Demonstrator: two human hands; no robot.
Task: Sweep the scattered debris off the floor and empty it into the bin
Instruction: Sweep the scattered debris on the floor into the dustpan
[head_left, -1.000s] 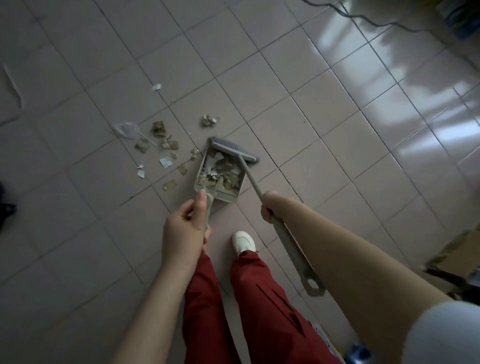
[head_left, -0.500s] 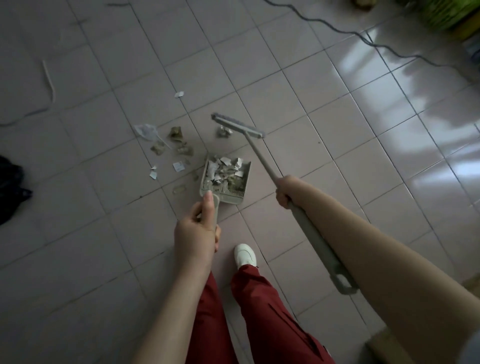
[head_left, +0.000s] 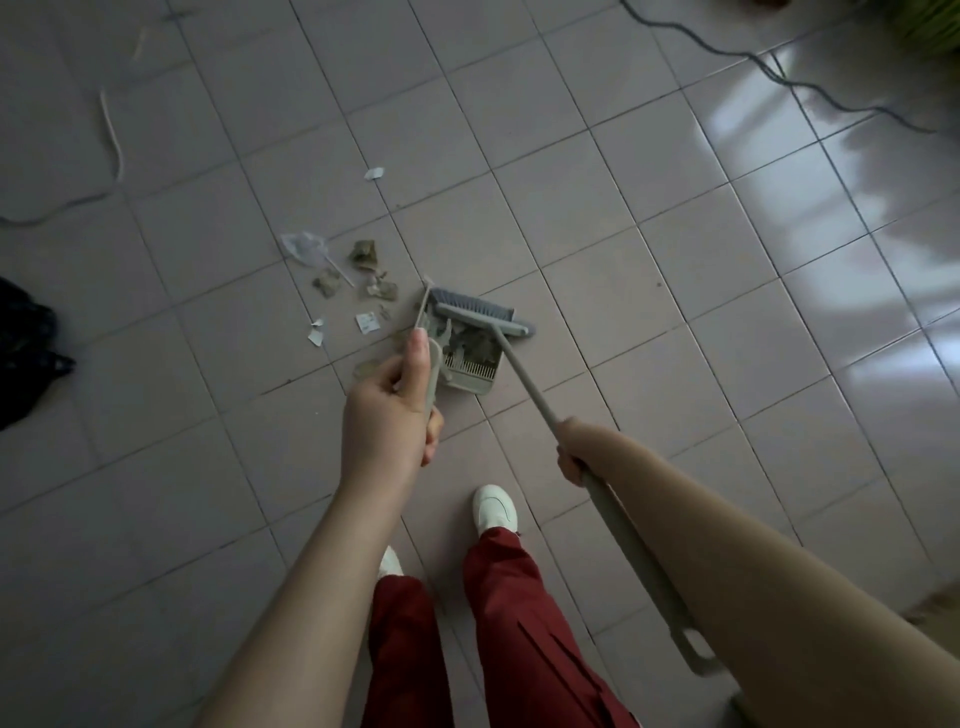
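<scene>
A grey dustpan sits on the tiled floor, holding several paper and leaf scraps. My left hand grips its upright handle, thumb laid along it. My right hand grips the grey broom handle; the broom head rests at the dustpan's far mouth. Loose debris lies on the floor left of the pan: brown crumpled leaves, white paper bits and a clear wrapper. One white scrap lies farther away. No bin is in view.
A dark cable snakes across the floor at the upper right. A thin cord lies at the upper left, and a black bag sits at the left edge. My red trousers and white shoes stand just behind the pan.
The broom head has swept back from beyond the crumpled scrap to the dustpan's mouth, carrying that scrap in. The dustpan has tilted and my left hand has shifted with it.
</scene>
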